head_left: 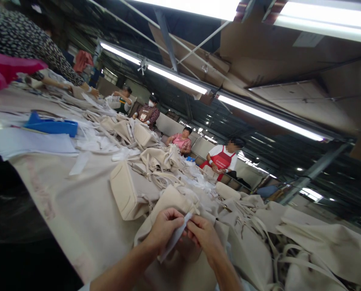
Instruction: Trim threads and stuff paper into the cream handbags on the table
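Note:
Close in front of me, my left hand (167, 227) and my right hand (202, 232) pinch a white strip (176, 239) between them, either paper or thin foam. One end of it shows above my fingertips and the other hangs toward the lower left. Directly behind and beneath both hands lies a beige handbag (174, 198), partly hidden by them. To its left a second beige handbag (122, 192) rests on its side with the flat base facing me. More pale bags (244, 242) with thin straps crowd the right side.
A long cloth-covered table (86, 206) runs away from me, heaped with bags and white tissue. At left sit a blue tape dispenser (51, 124) and white paper sheets (35, 142). Several people work along the far side, one in a red apron (222, 158). Tube lights (271, 117) hang overhead.

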The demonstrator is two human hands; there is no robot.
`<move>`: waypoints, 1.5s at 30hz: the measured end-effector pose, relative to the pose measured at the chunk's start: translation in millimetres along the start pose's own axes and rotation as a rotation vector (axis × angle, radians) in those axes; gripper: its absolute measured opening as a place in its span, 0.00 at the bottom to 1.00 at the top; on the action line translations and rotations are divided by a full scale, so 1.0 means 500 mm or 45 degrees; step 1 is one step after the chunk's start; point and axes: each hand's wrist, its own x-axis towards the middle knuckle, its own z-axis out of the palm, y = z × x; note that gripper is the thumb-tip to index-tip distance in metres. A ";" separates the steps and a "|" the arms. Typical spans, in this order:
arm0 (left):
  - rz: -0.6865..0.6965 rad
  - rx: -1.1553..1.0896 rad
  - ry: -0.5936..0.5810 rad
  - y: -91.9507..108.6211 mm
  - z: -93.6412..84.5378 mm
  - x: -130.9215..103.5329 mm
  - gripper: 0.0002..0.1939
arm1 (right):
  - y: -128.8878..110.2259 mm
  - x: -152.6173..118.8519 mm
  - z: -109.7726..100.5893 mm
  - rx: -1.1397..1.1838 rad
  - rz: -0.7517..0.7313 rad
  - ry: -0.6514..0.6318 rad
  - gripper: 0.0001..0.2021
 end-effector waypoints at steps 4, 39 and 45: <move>0.107 0.049 0.035 -0.021 0.000 0.005 0.16 | 0.018 0.008 0.015 0.167 -0.123 0.240 0.20; -0.203 -0.084 -0.216 -0.028 -0.064 -0.015 0.20 | -0.104 -0.026 -0.091 -0.556 -0.538 0.950 0.23; -0.198 0.125 -0.183 -0.049 -0.111 -0.051 0.26 | -0.210 0.084 -0.098 -0.181 -0.299 -0.014 0.16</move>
